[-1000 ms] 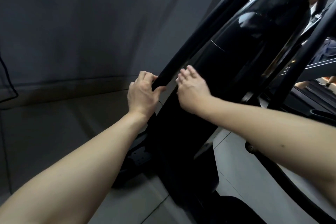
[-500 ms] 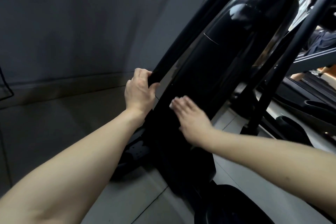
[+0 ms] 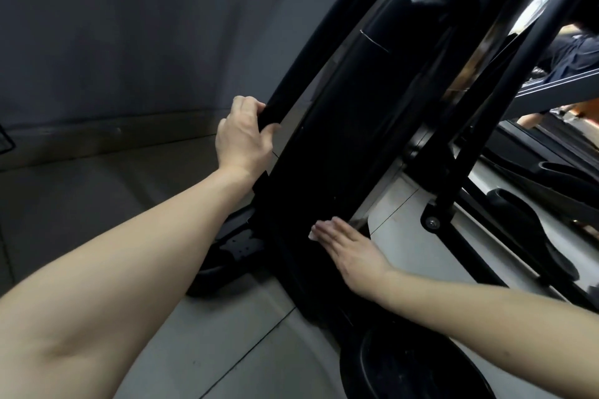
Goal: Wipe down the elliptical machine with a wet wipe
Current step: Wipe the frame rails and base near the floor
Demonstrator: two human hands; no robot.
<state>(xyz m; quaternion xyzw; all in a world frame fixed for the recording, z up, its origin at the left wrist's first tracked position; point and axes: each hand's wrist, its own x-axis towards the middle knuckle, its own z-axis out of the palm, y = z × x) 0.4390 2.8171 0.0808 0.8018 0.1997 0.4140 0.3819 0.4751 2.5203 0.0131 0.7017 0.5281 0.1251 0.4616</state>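
Black elliptical column (image 3: 327,152): left hand (image 3: 241,136) grips its bar (image 3: 311,52), right hand (image 3: 348,249) flat (white wipe (image 3: 313,235) beneath) lower down.

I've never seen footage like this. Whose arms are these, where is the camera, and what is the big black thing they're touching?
The camera sits on a person's head, looking forward and down, so the two bare arms are that person's own. The big black thing is an elliptical exercise machine, seen close up from low down. The left hand is wrapped around one of its slanted black bars, which seems to be for steadying. The right hand lies flat against the shiny black housing, near the bottom. A small bit of white at its fingertips is probably the wet wipe, mostly hidden under the palm. Below is a pale tiled floor, and behind it a dark grey wall.
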